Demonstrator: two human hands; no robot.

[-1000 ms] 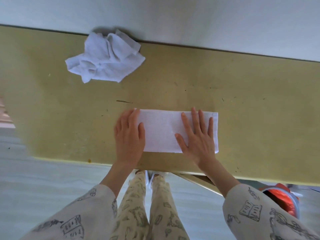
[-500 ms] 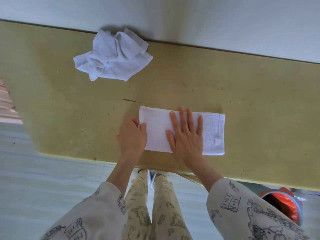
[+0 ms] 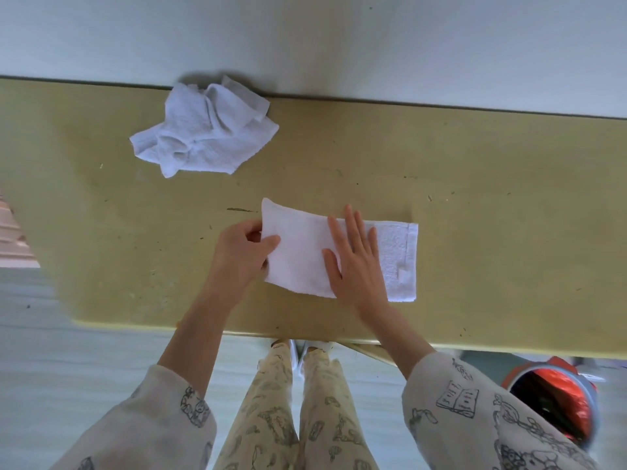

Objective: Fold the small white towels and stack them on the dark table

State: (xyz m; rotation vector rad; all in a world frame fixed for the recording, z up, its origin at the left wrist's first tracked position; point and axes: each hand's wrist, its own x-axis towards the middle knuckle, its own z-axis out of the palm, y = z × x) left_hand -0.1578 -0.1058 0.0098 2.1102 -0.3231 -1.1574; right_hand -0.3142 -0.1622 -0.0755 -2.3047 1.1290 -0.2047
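White terry folded towel [image 3: 305,252] lies mid-table on the yellow table [image 3: 492,205]; left hand [image 3: 242,254] pinches its left edge, right hand [image 3: 356,262] presses flat with fingers spread. Soft, limp cloth, probably best lifted by corners. Crumpled towel [image 3: 203,134] waits beyond.

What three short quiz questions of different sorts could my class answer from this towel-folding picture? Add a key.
1. True or false: the right hand lies flat on the folded towel.
2. What does the left hand pinch? A the towel's left end; B the crumpled towel; C a sleeve.
3. Fill in: the crumpled towel lies near the table's ____ edge.

Key: 1 true; 2 A; 3 far.
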